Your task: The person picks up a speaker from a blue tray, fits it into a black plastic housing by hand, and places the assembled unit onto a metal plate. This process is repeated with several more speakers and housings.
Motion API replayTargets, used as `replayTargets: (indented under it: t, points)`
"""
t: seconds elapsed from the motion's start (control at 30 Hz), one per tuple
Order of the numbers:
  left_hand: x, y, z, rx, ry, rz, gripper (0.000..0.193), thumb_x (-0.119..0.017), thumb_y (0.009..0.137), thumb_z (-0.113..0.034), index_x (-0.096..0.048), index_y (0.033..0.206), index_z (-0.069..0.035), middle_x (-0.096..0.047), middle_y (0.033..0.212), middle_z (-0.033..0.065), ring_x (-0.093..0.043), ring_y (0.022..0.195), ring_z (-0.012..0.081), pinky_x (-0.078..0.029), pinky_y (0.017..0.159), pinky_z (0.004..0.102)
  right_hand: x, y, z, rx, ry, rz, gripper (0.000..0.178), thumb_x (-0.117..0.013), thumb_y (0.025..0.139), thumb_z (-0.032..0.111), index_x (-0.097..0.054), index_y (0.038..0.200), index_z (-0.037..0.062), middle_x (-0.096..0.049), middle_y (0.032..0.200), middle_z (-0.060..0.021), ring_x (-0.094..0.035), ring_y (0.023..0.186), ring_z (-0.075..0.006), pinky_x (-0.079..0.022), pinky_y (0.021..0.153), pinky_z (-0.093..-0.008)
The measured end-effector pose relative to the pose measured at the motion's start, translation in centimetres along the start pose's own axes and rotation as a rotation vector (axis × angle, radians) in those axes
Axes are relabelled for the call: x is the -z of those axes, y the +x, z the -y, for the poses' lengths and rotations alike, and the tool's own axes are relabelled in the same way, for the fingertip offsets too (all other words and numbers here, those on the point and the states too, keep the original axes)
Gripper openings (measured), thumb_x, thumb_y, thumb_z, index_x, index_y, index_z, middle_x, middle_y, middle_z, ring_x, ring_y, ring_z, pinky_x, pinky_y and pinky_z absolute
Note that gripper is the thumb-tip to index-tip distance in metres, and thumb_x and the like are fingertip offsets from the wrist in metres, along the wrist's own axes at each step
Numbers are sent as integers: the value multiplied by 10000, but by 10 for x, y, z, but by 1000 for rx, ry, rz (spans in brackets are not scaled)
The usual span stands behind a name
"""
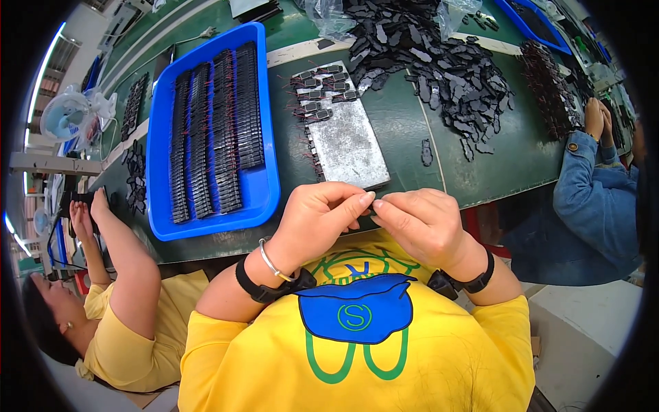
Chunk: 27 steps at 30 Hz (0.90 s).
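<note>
My left hand [321, 214] and my right hand [427, 221] meet in front of my chest, at the near edge of the green table. Both are closed, thumb and fingers pinched together, with the tips almost touching. A small dark piece shows between them, mostly hidden by the fingers, so its kind cannot be made out. Just beyond my hands lies a silvery metal plate [350, 144]. Several small black parts with thin red wires [328, 84] sit on its far end, and more wired parts run along its left side.
Left of the plate stands a blue tray [269, 199] with rows of black wired parts [220, 130]. A loose heap of flat black pieces [467, 82] spreads at the far right. Co-workers sit on both sides: a bare arm [127, 240] at left, a denim sleeve [583, 185] at right.
</note>
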<state>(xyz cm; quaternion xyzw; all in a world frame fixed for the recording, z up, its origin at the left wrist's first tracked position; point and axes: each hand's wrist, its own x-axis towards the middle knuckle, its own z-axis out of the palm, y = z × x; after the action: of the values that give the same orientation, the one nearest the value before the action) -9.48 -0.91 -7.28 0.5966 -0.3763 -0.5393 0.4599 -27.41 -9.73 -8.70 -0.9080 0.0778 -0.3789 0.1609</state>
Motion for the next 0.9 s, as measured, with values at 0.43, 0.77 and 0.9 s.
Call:
replayTargets:
  t: [0.43,0.77,0.9]
  points:
    - [-1,-5,8,-271,239,-68,160,-642,889,-140,-689,919,10,-672,747,51,-612,646,81,-486,572,217,2,-1,1,-37,-30,-28,314,-769,648,23,-652,939,2,-650,807,-93,-636,654,-222,-490,536,-297]
    - [6,3,8,60,-267,92,142,-608,900,-98,-653,952,26,-681,806,103,-627,627,114,-528,575,228,3,-3,-1,14,-61,-43,288,-744,663,14,-654,935,-6,-649,808,-91,-633,650,-213,-482,521,-286]
    - [7,3,9,81,-342,109,133,-601,899,-84,-643,937,36,-681,798,130,-639,613,138,-539,561,238,3,-2,0,8,-55,-54,286,-742,663,12,-654,934,-8,-649,811,-96,-634,650,-216,-481,517,-283]
